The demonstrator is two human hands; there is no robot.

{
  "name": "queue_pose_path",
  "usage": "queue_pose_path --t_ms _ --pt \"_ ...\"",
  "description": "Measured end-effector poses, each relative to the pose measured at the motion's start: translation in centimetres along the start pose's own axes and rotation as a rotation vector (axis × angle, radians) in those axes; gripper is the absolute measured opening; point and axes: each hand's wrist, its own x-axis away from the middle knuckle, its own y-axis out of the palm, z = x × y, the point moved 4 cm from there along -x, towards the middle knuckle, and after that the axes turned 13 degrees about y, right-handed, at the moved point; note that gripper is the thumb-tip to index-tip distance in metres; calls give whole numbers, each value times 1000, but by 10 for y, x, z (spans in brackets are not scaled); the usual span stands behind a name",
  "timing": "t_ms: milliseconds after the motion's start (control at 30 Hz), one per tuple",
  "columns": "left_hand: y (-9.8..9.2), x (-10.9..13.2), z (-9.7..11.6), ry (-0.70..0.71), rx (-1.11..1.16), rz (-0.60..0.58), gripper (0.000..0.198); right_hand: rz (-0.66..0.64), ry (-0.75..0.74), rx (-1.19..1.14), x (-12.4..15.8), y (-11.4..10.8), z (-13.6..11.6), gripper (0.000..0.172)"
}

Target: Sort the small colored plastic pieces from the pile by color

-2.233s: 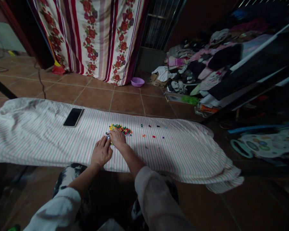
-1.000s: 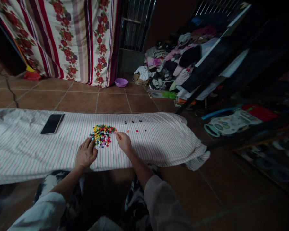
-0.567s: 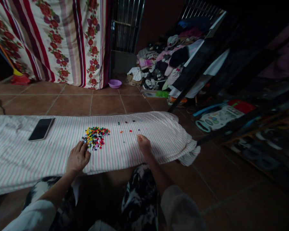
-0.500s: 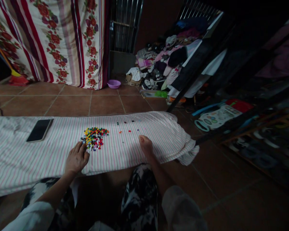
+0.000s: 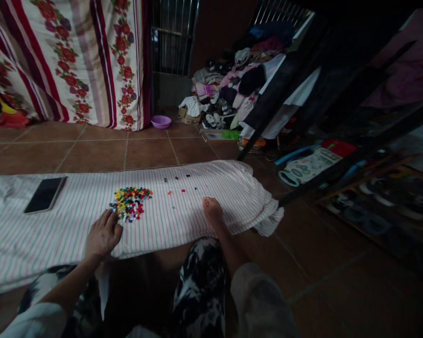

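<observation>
A heap of small colourful beads or bricks (image 5: 132,203) lies on a striped cloth (image 5: 155,234); their exact kind is too small to tell. At the heap's near left edge rests my left hand (image 5: 104,234), palm down with fingers stretched out and fingertips touching the closest pieces. My right hand (image 5: 213,210) is closed over the cloth, to the right of the heap, and whatever it pinches is hidden. Between the hands and farther back, several single pieces lie spread apart, among them a red piece (image 5: 183,191) and an orange piece (image 5: 169,193).
A phone (image 5: 45,195) lies on the cloth at left. Beyond, on the tiled floor, are a purple basin (image 5: 161,122), a pile of clothes (image 5: 232,87) and a floral curtain (image 5: 66,61). A dark slanted post (image 5: 264,126) and a shoe rack (image 5: 380,202) stand at right.
The view has turned slightly, so the scene sits farther left. Against the cloth, my right hand has shifted a little right, still closed. My left hand stays by the heap.
</observation>
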Motion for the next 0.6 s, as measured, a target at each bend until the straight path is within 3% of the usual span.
queue_pose_path --t_ms 600 --pt "-2 0 0 15 26 18 44 11 -5 -8 -5 3 1 27"
